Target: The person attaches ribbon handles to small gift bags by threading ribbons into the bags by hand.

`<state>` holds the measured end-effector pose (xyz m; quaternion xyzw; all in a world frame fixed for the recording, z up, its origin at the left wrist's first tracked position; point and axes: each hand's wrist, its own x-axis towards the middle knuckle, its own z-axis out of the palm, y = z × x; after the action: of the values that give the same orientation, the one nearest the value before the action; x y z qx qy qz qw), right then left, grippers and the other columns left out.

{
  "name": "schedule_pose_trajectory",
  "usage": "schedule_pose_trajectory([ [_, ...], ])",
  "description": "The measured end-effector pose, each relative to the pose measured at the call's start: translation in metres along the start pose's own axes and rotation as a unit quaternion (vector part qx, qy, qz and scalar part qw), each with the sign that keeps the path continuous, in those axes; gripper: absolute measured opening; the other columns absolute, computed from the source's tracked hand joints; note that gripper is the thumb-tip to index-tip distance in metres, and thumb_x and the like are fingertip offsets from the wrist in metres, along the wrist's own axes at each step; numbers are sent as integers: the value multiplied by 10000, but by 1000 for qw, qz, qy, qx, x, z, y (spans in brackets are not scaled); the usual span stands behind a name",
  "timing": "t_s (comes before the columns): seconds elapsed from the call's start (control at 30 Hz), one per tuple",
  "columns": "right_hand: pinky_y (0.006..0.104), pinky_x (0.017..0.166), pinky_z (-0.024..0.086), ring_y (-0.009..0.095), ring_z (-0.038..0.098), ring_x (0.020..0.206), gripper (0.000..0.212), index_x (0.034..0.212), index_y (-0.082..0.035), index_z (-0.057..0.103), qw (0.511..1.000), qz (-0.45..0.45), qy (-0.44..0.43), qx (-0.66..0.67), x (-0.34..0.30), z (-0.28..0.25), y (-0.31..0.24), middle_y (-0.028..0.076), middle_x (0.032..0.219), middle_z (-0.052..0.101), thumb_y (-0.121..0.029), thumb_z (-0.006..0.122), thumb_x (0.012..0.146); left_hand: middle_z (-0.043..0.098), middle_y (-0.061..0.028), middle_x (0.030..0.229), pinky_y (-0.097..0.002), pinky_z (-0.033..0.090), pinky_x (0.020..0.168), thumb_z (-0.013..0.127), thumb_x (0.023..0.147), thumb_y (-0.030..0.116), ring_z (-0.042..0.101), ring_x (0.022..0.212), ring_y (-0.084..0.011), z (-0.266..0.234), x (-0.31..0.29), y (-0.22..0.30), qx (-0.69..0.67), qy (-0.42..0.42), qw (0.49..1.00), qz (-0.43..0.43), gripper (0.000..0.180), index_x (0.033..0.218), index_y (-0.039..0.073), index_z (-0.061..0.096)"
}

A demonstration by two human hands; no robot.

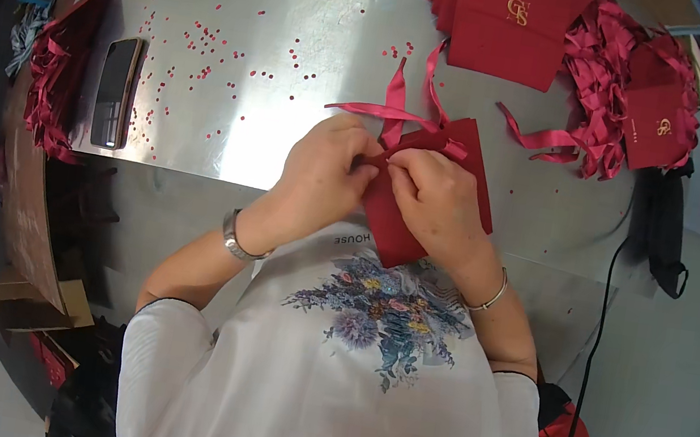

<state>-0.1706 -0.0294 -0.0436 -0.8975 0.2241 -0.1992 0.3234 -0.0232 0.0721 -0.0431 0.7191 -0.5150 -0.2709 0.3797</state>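
Work evenly, left hand (329,166) and right hand (443,198) pinched narrow at the red bag (391,229), apparently on pink ribbon (396,99), creasing nothing.

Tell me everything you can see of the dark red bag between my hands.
The dark red bag looks like stiff matte paper, flat and straight-edged. Glossy pinkish-red ribbon trails from its upper end onto the metal table. It slants, its lower end reaching past the table's near edge. Your left hand and right hand pinch at its upper left; whether edge or ribbon is unclear.
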Motion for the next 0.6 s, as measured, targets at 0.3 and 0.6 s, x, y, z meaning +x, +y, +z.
schedule_pose_trajectory([
  [0.3,461,635,505,345,632,739,86,908,-36,534,999,34,-9,-7,22,9,-7,161,774,614,-92,594,882,580,-163,842,-439,483,730,666,737,-22,574,832,-371,5,4,-8,15,73,996,48,134,858,-3,612],
  [0.6,429,658,515,325,637,789,159,960,-66,574,998,-41,48,-32,14,16,14,136,850,635,-151,666,864,627,-133,859,-375,500,730,630,857,29,612,826,-315,-16,26,-19,-43,-12,990,130,22,875,17,635],
])
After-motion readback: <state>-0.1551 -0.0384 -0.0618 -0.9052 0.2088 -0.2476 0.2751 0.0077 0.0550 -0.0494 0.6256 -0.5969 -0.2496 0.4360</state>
